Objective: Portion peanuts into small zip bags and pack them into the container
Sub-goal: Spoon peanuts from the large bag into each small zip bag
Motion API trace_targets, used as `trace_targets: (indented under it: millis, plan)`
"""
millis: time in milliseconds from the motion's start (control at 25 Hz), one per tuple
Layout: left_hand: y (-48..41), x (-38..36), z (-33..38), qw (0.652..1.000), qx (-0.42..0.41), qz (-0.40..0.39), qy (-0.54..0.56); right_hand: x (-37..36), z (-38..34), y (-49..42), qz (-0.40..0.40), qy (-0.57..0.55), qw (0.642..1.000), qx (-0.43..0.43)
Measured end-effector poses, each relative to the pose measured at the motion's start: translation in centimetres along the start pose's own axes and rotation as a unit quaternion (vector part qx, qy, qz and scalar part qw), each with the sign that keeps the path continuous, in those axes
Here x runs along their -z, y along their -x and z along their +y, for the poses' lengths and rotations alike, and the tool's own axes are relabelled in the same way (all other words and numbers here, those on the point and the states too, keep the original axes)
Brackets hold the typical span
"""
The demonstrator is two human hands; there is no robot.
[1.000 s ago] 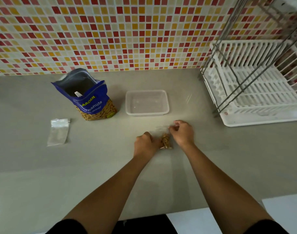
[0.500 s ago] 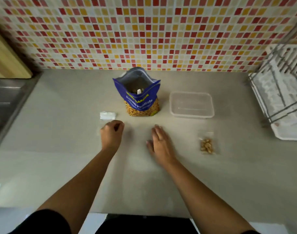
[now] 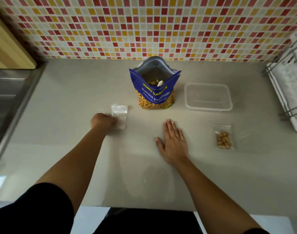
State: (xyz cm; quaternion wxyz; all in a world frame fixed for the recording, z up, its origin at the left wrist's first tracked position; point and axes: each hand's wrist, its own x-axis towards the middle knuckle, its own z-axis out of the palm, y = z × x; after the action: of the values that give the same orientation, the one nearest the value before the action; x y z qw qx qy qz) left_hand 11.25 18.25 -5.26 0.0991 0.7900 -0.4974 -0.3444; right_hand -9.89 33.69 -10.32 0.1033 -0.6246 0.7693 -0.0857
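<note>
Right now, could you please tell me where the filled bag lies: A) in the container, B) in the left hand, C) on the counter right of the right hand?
C: the filled bag lies on the counter right of the right hand, outside the container; the left hand holds an empty bag.

Counter (image 3: 76,107), pouch (image 3: 155,93), container (image 3: 208,108), filled bag (image 3: 224,137), empty bag (image 3: 119,113)

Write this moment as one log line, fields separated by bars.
left hand: pinches empty zip bag | right hand: flat on counter | filled bag: on counter, not yet packed | container: empty
</note>
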Motion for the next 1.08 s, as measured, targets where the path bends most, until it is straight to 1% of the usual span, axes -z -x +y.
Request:
trace_targets:
  millis: [160, 240, 280, 360, 440, 520, 600, 680, 800, 840, 920, 960, 1000, 1040, 1080]
  plan:
    - [-0.3, 0.4, -1.0, 0.998, -0.022, 0.006, 0.058, 0.0, 0.1, 0.0, -0.001, -0.006, 1.000, 0.006]
    - [-0.1, 0.3, -1.0, 0.998, -0.049, 0.012, 0.043, 0.0, 0.0, 0.0, -0.004, -0.009, 1.000, 0.005]
    - [0.0, 0.2, -0.9, 0.997, -0.074, 0.012, 0.025, 0.0, 0.1, -0.1, -0.008, -0.009, 1.000, 0.006]
    - [-0.4, 0.1, -0.3, 0.988, -0.151, 0.021, -0.019, 0.1, 0.1, -0.2, -0.022, 0.000, 1.000, 0.011]
    - [-0.9, 0.3, 0.6, 0.964, -0.244, 0.045, -0.095, 0.2, 0.2, -0.2, -0.029, 0.005, 0.999, 0.013]
    - [-1.2, 0.4, 1.1, 0.933, -0.304, 0.063, -0.185, 0.2, 0.2, -0.1, -0.028, 0.008, 1.000, 0.010]
    - [-1.5, 0.3, 1.0, 0.924, -0.310, 0.064, -0.215, 0.2, 0.1, -0.1, -0.023, 0.007, 1.000, 0.008]
    - [-1.5, 0.1, 0.5, 0.924, -0.310, 0.068, -0.213, 0.0, 0.1, -0.2, -0.014, 0.005, 1.000, 0.010]
    - [-0.7, 0.8, 0.7, 0.912, -0.338, 0.084, -0.215, -0.1, 0.2, -0.3, -0.023, -0.004, 1.000, 0.007]
    - [-0.1, 1.5, 1.1, 0.906, -0.351, 0.092, -0.217, 0.1, 0.2, -0.3, -0.030, -0.008, 0.999, 0.009]
    - [1.2, 3.5, 2.1, 0.892, -0.381, 0.098, -0.222, 0.7, -0.1, -0.8, -0.066, -0.026, 0.997, 0.003]
    - [2.1, 4.7, 2.7, 0.895, -0.388, 0.080, -0.207, 1.5, -0.7, -1.1, -0.078, -0.066, 0.995, -0.013]
    - [3.2, 5.9, 3.4, 0.910, -0.382, 0.039, -0.158, 2.7, -1.7, -1.3, -0.075, -0.154, 0.984, -0.040]
    - [4.4, 7.0, 4.0, 0.929, -0.362, -0.023, -0.078, 4.0, -3.0, -1.5, -0.068, -0.287, 0.952, -0.076]
    - [5.7, 7.7, 4.6, 0.939, -0.332, -0.091, 0.017, 5.5, -4.4, -1.5, -0.069, -0.441, 0.889, -0.106]
